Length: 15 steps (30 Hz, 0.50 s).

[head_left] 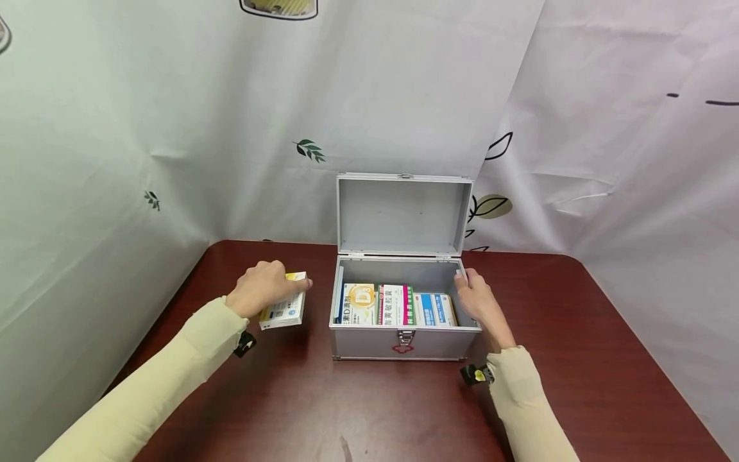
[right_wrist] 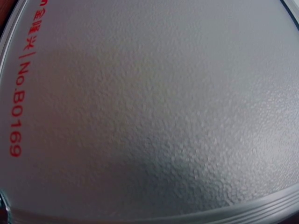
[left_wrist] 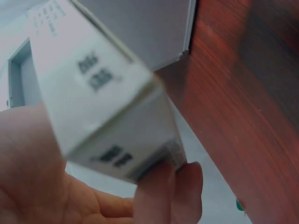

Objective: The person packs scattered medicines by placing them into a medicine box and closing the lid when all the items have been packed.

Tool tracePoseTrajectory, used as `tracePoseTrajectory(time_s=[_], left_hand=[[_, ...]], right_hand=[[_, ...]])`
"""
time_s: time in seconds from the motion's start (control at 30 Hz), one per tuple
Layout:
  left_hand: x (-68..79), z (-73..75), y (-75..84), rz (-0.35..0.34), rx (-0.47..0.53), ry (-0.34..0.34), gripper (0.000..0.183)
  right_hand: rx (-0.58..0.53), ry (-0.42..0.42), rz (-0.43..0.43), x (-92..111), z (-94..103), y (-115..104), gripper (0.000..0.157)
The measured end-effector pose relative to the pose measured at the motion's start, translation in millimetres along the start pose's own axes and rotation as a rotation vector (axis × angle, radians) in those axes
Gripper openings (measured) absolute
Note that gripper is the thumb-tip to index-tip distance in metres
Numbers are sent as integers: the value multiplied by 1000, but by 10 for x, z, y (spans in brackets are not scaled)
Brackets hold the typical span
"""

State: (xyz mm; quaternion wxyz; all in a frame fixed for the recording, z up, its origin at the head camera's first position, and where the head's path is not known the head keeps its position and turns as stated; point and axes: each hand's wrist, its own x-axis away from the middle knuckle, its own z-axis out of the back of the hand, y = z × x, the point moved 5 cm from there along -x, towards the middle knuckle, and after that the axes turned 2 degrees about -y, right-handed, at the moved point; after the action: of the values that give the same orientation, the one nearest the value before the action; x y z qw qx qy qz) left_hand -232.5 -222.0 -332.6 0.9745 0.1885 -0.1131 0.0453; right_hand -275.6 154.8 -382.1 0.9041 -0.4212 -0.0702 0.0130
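Observation:
My left hand [head_left: 260,290] grips a white medicine box [head_left: 288,310] with yellow at its top, left of the silver case and above the table. In the left wrist view, the fingers and thumb wrap the small carton [left_wrist: 105,88], whose printed end faces the camera. A silver metal case [head_left: 368,345] stands with its lid up. Inside it, medicine boxes stand in a row: a yellow and white one [head_left: 359,303], a white and pink one [head_left: 394,305] and a blue and white one [head_left: 435,309]. My right hand [head_left: 479,303] holds the case's right rim, its textured side filling the right wrist view.
The case's raised lid [head_left: 404,215] leans back near the fabric backdrop [head_left: 404,90]. Its front latch [head_left: 406,337] hangs over a red mark. All stands on a dark red wooden table [head_left: 300,404] with rounded back corners.

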Motion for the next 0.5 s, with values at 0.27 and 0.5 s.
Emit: tracePoseTrajectory(time_s=[0.27,0.5], left_hand=[[34,44,56,-23,0,44,49],[39,131,150,-35,-3,89,49]], right_hand=[[-10,-3,-9,1,-17,7,48],[-7,7,7,10,8,-4,46]])
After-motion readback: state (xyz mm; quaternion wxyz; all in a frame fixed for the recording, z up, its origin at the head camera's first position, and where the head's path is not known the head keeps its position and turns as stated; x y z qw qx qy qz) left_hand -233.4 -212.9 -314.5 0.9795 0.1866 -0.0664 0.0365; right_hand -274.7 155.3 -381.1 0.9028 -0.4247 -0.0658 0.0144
